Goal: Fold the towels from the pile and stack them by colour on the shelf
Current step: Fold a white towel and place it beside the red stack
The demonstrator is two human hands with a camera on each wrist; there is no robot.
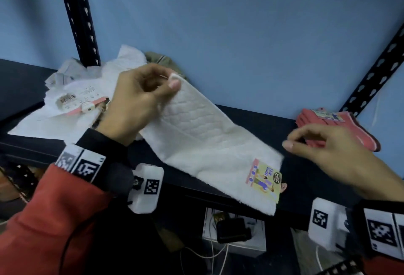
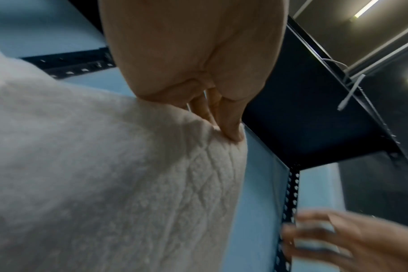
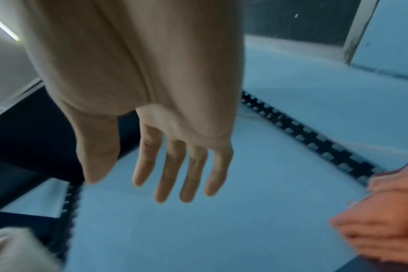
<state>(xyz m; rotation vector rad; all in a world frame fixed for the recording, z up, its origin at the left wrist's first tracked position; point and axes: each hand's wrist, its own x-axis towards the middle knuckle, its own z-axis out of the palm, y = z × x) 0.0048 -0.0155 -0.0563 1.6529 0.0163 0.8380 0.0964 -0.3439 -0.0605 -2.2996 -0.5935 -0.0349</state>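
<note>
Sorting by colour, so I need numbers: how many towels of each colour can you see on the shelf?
White towels: 2, one pinched by the left hand, one in the pile.
Grey towels: 1.
Olive towels: 1.
Pink towels: a folded stack, uncountable.
Total: 4 plus the stack.

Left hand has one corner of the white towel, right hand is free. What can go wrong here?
1. The left hand pinches only one corner of the white towel; it may slip out.
2. The towel's tagged end hangs past the shelf edge, with the right hand empty; it may slide off.
3. The unfolded pile sits close behind; dragging may disturb it.
</note>
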